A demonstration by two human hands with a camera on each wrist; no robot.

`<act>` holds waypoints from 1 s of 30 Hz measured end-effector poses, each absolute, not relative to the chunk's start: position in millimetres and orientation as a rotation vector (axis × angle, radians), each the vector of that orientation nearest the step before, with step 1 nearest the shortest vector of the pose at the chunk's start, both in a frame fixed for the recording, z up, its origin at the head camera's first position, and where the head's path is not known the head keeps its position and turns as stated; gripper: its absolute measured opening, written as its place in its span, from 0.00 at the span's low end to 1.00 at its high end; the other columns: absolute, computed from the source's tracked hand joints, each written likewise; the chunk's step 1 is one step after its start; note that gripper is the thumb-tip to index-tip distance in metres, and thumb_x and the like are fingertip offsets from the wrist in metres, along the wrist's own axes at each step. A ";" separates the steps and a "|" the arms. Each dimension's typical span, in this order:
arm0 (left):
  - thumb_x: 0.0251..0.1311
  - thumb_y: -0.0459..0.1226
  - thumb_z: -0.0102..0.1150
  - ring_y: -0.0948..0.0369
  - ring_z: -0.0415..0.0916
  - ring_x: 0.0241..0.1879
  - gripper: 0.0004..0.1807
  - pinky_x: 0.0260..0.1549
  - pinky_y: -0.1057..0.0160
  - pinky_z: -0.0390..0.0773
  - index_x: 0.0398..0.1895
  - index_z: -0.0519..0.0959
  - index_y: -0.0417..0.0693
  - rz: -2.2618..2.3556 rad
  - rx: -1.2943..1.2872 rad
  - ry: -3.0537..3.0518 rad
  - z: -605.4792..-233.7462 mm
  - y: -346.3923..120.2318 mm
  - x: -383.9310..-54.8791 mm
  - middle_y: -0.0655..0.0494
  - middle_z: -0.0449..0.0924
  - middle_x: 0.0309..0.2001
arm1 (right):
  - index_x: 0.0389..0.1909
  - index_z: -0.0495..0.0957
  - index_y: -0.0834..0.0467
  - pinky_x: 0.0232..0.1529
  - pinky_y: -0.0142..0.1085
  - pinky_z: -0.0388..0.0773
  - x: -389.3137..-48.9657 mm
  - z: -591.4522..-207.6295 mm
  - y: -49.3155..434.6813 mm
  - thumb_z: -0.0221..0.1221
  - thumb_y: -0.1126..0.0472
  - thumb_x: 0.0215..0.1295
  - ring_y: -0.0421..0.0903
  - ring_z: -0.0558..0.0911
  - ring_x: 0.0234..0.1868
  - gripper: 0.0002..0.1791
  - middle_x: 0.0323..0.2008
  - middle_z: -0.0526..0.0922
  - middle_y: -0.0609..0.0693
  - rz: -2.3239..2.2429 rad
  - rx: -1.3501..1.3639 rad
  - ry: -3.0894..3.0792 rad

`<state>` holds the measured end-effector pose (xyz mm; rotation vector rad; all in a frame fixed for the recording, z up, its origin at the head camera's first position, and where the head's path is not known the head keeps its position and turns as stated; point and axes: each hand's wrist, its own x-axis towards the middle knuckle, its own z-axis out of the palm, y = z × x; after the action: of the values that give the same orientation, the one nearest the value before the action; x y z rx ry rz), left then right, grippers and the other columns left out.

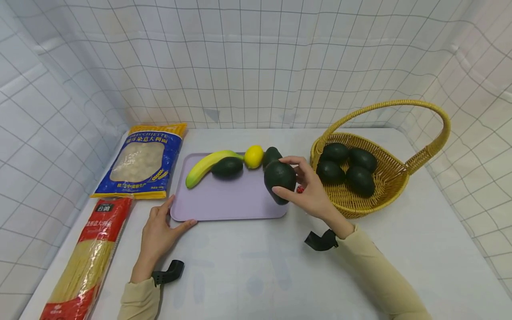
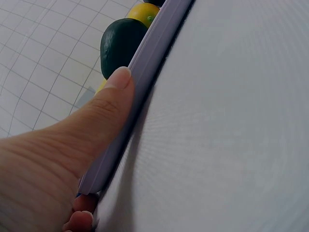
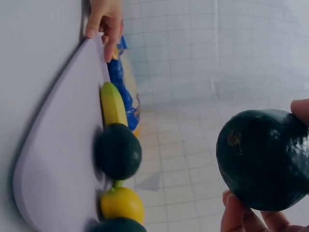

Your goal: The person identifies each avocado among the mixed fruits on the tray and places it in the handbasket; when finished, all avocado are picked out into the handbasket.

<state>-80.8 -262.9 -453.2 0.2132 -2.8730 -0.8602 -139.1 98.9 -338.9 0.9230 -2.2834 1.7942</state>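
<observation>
My right hand [image 1: 314,195] holds a dark green avocado [image 1: 278,178] between thumb and fingers, over the right end of the lilac tray [image 1: 228,205]. In the right wrist view the avocado's stem end faces the camera. My left hand [image 1: 160,233] holds the tray's near left corner, thumb along the front rim and fingers at the left side. Along the tray's far side lie a banana [image 1: 204,167], a second avocado [image 1: 227,167], a lemon [image 1: 254,156] and another avocado [image 1: 272,155], partly hidden behind the held one.
To the right stands a woven basket [image 1: 386,186] with several avocados [image 1: 361,181] and a tall handle. A small red thing [image 1: 300,189] shows behind my right hand. On the left lie a blue pasta bag [image 1: 140,162] and a red spaghetti pack [image 1: 90,258]. Gridded sheeting surrounds the table.
</observation>
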 end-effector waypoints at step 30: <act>0.47 0.55 0.71 0.54 0.58 0.29 0.52 0.24 0.59 0.57 0.70 0.59 0.37 -0.868 0.195 -2.854 -454.8 -263.6 -79.9 0.46 0.60 0.35 | 0.61 0.67 0.66 0.44 0.32 0.75 -141.5 -333.1 193.2 0.64 0.81 0.47 0.49 0.75 0.50 0.36 0.57 0.64 0.56 1.666 0.801 -2.203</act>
<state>-79.9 -263.6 -454.8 0.1948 -2.8537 -0.8678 -141.5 193.2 -333.1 0.8010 -2.2032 1.6661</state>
